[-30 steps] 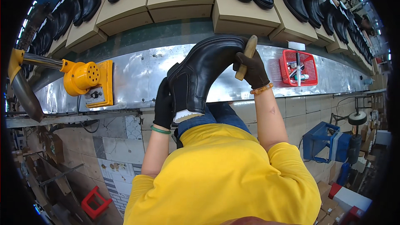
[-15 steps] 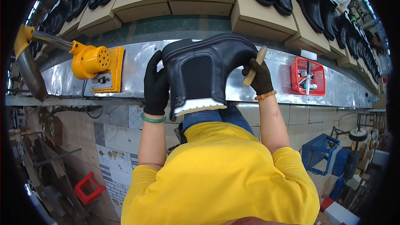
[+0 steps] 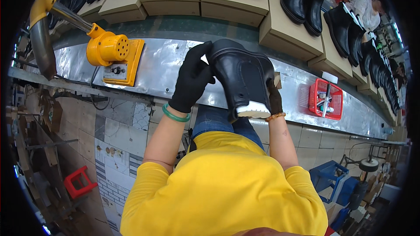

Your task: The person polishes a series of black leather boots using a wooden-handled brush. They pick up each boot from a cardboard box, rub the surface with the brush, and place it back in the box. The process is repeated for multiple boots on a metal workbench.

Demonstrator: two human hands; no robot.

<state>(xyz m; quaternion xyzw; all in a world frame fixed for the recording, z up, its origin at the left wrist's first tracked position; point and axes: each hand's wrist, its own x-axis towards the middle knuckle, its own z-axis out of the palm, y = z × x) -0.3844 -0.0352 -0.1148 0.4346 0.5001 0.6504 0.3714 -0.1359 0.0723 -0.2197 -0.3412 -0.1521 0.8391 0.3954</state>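
A black leather ankle boot [image 3: 243, 72] with an elastic side panel is held upside down over the table's near edge. Its sole faces up and away, and the white-lined opening points toward me. My left hand [image 3: 192, 81], in a black glove, has thumb and forefinger spread apart, with the fingertips at the boot's heel side. On the other side my right hand [image 3: 274, 98], in a dark glove, grips the boot from behind; most of its fingers are hidden. A short piece of pale wooden stick [image 3: 277, 80] shows beside that hand, largely covered by the boot.
A yellow hot-air blower [image 3: 108, 50] with a metal nozzle stands left on the metal-topped table [image 3: 162, 52]. A red basket [image 3: 326, 100] of small items sits right. Behind are brown boxes [image 3: 234, 11] topped with black boots. A red stool [image 3: 80, 182] is on the floor.
The boot has turned, its toe swinging away behind the right hand, and shifted right. My left hand has shifted right and opened its thumb away. The stick is now mostly hidden.
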